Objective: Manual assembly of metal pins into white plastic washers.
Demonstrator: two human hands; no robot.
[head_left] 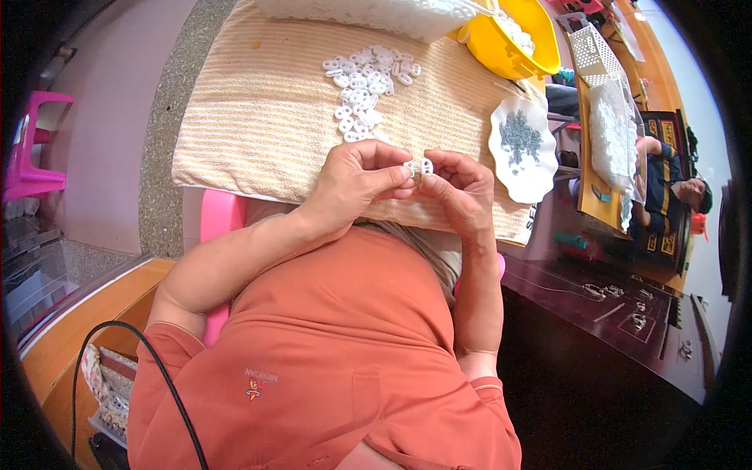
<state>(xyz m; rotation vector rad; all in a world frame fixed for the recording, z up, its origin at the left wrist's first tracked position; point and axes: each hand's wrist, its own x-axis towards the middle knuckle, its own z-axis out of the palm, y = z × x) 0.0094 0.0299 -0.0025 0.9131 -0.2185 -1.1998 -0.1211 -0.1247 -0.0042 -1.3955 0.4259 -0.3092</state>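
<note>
Close to the towel's near edge, my two hands meet fingertip to fingertip. My right hand point(462, 188) pinches a small white oval plastic piece with holes point(427, 166) between thumb and fingers. Thumb and forefinger of my left hand point(356, 180) are closed on a small clear-looking part point(411, 167) right beside it; its exact kind is too small to make out. Beyond my left hand lies a loose pile of similar white oval pieces point(360, 90). To the right, a white scalloped plate point(513, 184) carries a heap of tiny dark grey parts point(519, 137).
A striped beige towel point(251, 102) covers the table. At its far side stand a clear bin of white pieces point(376, 19) and a yellow basket point(513, 47). Another person point(666, 192) sits at the right by a long bin point(613, 125). A pink stool point(39, 149) stands far left.
</note>
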